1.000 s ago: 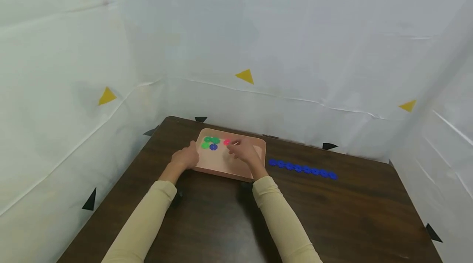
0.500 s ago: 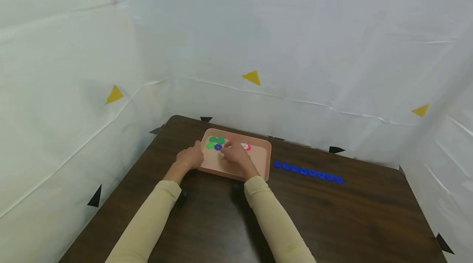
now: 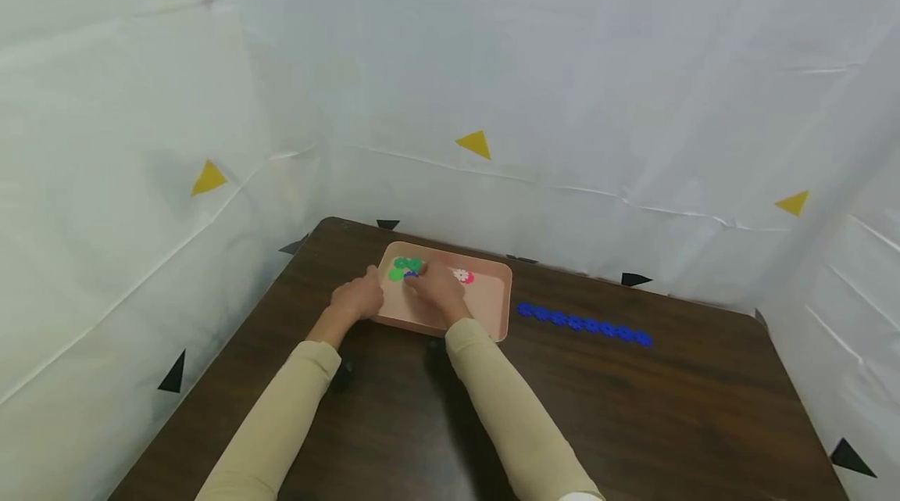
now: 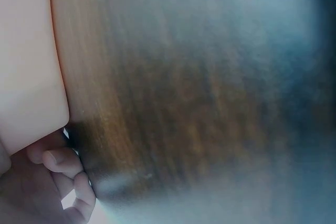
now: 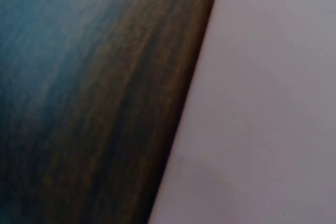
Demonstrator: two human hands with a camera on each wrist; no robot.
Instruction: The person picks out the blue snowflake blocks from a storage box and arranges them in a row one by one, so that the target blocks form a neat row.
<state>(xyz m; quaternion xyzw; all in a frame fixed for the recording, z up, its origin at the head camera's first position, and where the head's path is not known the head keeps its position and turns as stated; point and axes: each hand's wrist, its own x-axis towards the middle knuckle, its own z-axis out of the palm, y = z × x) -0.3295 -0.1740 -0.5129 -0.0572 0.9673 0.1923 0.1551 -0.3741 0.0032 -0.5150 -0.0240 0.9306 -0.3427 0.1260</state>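
Note:
A shallow pink tray (image 3: 492, 305) lies on the brown table, with small flower-shaped discs in it. My left hand (image 3: 357, 298) grips its left edge; in the left wrist view the fingers (image 4: 63, 161) curl at the tray's corner. My right hand (image 3: 439, 288) reaches into the tray, thumb and fingertips right at a blue flower disc (image 3: 411, 274) and partly covering it. I cannot tell whether they pinch it. Beside it lie green discs (image 3: 408, 263) and a light green one (image 3: 397, 275). A white disc (image 3: 461, 275) and a pink disc (image 3: 469, 278) show behind the right hand.
A row of several blue flower discs (image 3: 583, 323) lies on the table (image 3: 633, 407) right of the tray. White sheeting (image 3: 562, 94) with yellow and black triangles hangs behind and at both sides. The right wrist view shows only the tray's edge (image 5: 252, 103) and tabletop.
My right hand has moved left inside the tray to the blue disc. It has uncovered the white and pink discs and now covers another pink one. My left hand stays at the tray's edge.

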